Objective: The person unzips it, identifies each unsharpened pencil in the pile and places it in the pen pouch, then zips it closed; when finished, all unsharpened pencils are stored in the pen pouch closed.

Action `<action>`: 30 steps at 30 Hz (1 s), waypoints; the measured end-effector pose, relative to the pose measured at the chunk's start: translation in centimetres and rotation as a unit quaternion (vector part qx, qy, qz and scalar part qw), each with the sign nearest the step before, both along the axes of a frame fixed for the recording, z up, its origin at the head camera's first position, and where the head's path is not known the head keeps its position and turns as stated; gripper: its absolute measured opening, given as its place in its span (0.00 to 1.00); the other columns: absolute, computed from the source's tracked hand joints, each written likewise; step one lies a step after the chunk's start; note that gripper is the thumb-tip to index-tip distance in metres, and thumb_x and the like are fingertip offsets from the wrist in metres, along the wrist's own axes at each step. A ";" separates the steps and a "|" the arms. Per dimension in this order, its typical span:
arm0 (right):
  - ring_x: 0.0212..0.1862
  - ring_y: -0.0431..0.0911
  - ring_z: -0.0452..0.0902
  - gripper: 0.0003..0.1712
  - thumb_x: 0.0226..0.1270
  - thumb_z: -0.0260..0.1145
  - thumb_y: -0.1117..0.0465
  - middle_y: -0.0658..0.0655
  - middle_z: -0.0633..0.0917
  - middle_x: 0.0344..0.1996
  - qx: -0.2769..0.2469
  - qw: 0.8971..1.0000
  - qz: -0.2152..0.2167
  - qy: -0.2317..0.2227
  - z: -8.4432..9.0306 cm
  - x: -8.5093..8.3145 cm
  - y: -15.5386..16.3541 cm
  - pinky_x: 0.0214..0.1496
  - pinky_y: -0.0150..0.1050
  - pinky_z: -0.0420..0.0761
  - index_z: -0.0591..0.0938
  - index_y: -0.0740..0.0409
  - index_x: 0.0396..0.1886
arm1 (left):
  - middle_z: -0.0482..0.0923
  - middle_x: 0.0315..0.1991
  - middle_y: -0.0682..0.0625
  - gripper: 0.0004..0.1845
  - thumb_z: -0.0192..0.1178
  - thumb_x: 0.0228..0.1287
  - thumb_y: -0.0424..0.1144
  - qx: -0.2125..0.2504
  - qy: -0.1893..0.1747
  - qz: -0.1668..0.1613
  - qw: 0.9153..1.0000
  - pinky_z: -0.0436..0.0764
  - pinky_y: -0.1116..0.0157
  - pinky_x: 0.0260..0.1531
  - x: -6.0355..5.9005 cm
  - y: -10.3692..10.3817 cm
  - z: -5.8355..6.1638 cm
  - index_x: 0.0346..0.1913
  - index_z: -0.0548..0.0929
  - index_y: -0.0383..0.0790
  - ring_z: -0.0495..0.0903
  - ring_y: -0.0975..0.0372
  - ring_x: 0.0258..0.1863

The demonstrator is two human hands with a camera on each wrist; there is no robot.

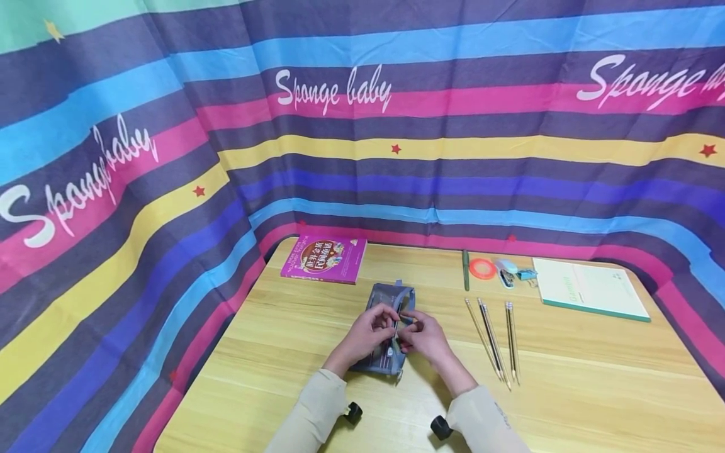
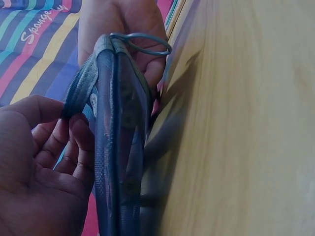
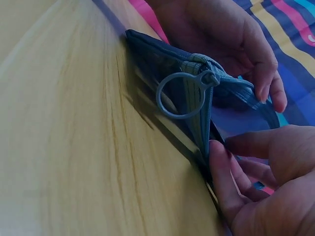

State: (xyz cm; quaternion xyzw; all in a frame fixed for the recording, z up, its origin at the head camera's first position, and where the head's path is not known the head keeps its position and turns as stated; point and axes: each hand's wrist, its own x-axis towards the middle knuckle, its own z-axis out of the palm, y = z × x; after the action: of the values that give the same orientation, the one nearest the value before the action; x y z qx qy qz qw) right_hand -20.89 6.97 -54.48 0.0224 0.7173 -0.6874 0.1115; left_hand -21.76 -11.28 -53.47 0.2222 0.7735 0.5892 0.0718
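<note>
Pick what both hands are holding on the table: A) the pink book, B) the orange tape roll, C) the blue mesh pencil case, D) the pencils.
C: the left hand and right hand grip the pencil case by its opening.

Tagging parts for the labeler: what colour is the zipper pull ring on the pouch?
Grey-blue, matching the pouch; the pull ring shows best in the right wrist view.

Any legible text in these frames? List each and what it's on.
"Sponge baby": white script on the pink band of the striped fabric backdrop, repeated at left and right, the right one cut off.
Magenta book: Chinese cover title, too small to read.
Pale green-edged notebook: faint print, unreadable.
Grey-blue mesh pencil pouch: no text visible.
</note>
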 end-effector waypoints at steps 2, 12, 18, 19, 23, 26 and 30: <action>0.25 0.48 0.82 0.33 0.63 0.65 0.79 0.65 0.86 0.33 0.002 1.000 -0.002 0.004 0.0 0.1 0.2 0.31 0.45 0.89 0.74 0.69 0.70 | 0.75 0.34 0.51 0.12 0.61 0.66 0.24 0.000 0.001 -0.001 1.000 0.76 0.71 0.35 0.0 0.0 0.0 0.50 0.80 0.35 0.75 0.66 0.32; 0.24 0.49 0.82 0.28 0.65 0.65 0.78 0.67 0.86 0.35 0.021 1.000 -0.021 0.009 0.2 0.3 0.7 0.32 0.48 0.89 0.77 0.70 0.65 | 0.75 0.35 0.48 0.12 0.61 0.66 0.25 0.000 -0.004 0.004 1.000 0.77 0.71 0.34 0.1 0.0 0.0 0.50 0.80 0.38 0.75 0.66 0.31; 0.23 0.48 0.82 0.27 0.66 0.64 0.77 0.68 0.86 0.36 0.013 1.000 -0.024 0.005 0.1 0.4 0.9 0.31 0.48 0.89 0.76 0.71 0.65 | 0.75 0.35 0.48 0.12 0.62 0.66 0.25 0.001 -0.001 0.002 1.000 0.76 0.71 0.35 0.0 0.0 0.1 0.50 0.81 0.37 0.75 0.65 0.32; 0.23 0.48 0.82 0.27 0.66 0.64 0.77 0.68 0.86 0.37 0.012 1.000 -0.025 0.006 0.1 0.3 1.0 0.31 0.48 0.89 0.76 0.71 0.65 | 0.75 0.35 0.47 0.12 0.62 0.66 0.25 0.001 -0.001 0.002 1.000 0.76 0.71 0.35 0.0 0.0 0.0 0.50 0.80 0.37 0.75 0.64 0.32; 0.23 0.48 0.81 0.27 0.67 0.63 0.76 0.65 0.85 0.36 0.011 0.999 -0.033 0.006 0.0 0.2 1.2 0.30 0.46 0.88 0.75 0.71 0.66 | 0.76 0.35 0.47 0.12 0.61 0.67 0.25 0.001 0.000 0.002 1.000 0.77 0.71 0.35 -0.1 -0.1 0.2 0.51 0.80 0.36 0.75 0.64 0.32; 0.23 0.47 0.81 0.26 0.68 0.62 0.76 0.62 0.84 0.36 0.008 0.999 -0.041 0.001 -0.1 0.1 1.3 0.29 0.44 0.88 0.75 0.70 0.65 | 0.76 0.35 0.47 0.11 0.60 0.67 0.24 0.002 0.003 0.002 1.000 0.77 0.71 0.35 -0.1 -0.1 0.4 0.51 0.80 0.35 0.75 0.65 0.32; 0.24 0.46 0.81 0.24 0.69 0.61 0.75 0.61 0.83 0.36 0.005 0.999 -0.049 -0.005 -0.2 -0.1 1.5 0.29 0.40 0.87 0.75 0.70 0.65 | 0.75 0.35 0.48 0.12 0.60 0.68 0.23 0.000 0.004 0.005 1.000 0.77 0.71 0.35 -0.1 -0.1 0.7 0.51 0.80 0.35 0.75 0.65 0.32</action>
State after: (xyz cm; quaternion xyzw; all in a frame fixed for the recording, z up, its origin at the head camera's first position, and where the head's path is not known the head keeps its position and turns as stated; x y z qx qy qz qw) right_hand -20.99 8.45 -54.72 0.0616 0.7179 -0.6885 0.0817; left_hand -21.84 -11.41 -52.80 0.2208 0.7749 0.5887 0.0655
